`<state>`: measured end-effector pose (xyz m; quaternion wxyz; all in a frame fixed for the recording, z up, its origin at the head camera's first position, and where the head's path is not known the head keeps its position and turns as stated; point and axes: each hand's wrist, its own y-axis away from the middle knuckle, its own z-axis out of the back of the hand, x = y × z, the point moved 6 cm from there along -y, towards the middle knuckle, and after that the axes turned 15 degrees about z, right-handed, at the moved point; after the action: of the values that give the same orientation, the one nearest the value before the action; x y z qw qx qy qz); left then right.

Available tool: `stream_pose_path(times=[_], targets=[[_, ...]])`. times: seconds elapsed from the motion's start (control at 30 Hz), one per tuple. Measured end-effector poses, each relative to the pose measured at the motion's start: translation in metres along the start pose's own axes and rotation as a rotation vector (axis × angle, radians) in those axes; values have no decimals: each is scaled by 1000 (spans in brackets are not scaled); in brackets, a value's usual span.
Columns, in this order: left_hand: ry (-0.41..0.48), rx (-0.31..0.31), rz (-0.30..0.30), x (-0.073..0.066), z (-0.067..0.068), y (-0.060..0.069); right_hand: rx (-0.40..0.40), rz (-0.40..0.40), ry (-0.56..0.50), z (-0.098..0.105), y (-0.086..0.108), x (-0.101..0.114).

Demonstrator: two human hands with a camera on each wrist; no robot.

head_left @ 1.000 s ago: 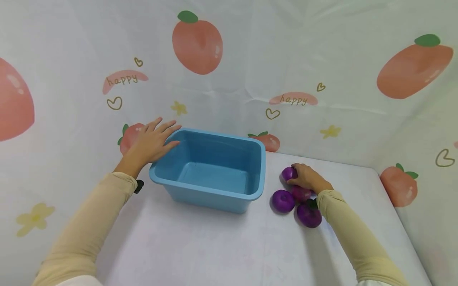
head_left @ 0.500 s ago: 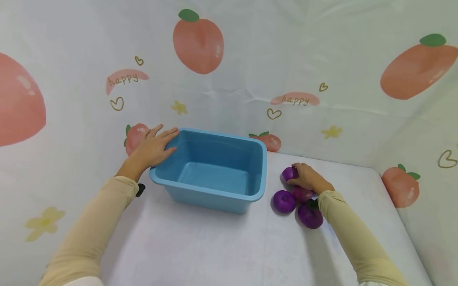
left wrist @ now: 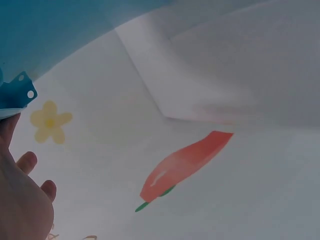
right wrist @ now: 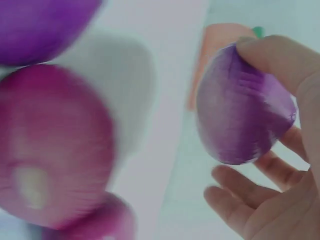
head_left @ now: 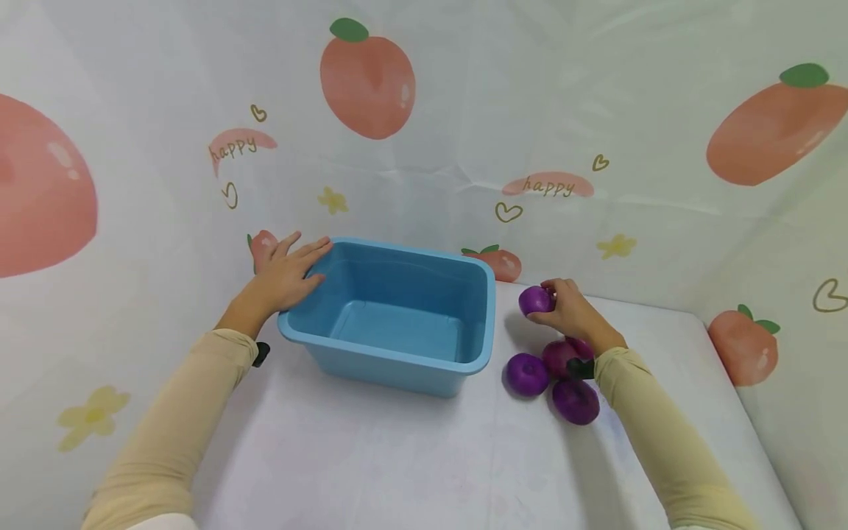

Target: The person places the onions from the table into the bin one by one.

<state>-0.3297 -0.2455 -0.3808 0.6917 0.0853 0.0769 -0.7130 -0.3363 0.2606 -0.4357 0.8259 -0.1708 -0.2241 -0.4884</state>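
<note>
My right hand (head_left: 566, 309) pinches a purple onion (head_left: 535, 301) between thumb and fingers, just above the white table, right of the blue basin (head_left: 391, 355). Close up in the right wrist view, the thumb presses the top of this onion (right wrist: 240, 110), with fingers beneath it and two fingers loose. Below that hand lie several more onions: a violet one (head_left: 526, 375), a reddish one (head_left: 558, 358) and a darker one (head_left: 575, 402) in front. My left hand (head_left: 283, 278) rests on the basin's left rim, fingers extended. In the left wrist view only part of that hand (left wrist: 22, 195) shows.
Behind the basin hangs a white cloth backdrop (head_left: 424, 110) printed with peaches, hearts and flowers. It also rises along the left and right sides. The white tabletop (head_left: 397, 456) stretches in front of the basin.
My right hand has lifted the onion off the table, slightly up and away from the others. My left hand has come down onto the basin's left rim.
</note>
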Motion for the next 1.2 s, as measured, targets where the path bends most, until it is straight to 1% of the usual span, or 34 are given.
stream_pose_path(times=[0.07, 0.17, 0.3, 0.4, 0.5, 0.63, 0.7, 0.8, 1.0, 1.13, 1.2], targets=[[10, -1, -3, 1, 0, 1, -37, 13, -28, 10, -4, 8], [27, 2, -8, 2, 0, 2, -83, 61, -46, 28, -10, 24], [47, 14, -12, 3, 0, 2, -118, 120, -65, 50, -19, 48], [62, 22, -9, 4, 0, 2, -135, 161, -89, 61, -24, 69], [85, 40, 0, 6, 0, 2, -136, 201, -127, 65, -29, 89], [113, 53, 20, 9, -1, 2, -108, 245, -179, 62, -36, 115], [123, 49, 32, 11, -1, 3, -91, 271, -200, 58, -41, 127], [130, 48, 43, 13, -1, 4, -66, 331, -229, 53, -51, 147], [132, 45, 37, 16, 0, 7, -29, 419, -284, 40, -77, 184], [131, 51, 38, 18, -2, 8, -2, 464, -282, 26, -95, 203], [141, 62, 50, 19, -3, 8, 11, 481, -281, 17, -104, 209]])
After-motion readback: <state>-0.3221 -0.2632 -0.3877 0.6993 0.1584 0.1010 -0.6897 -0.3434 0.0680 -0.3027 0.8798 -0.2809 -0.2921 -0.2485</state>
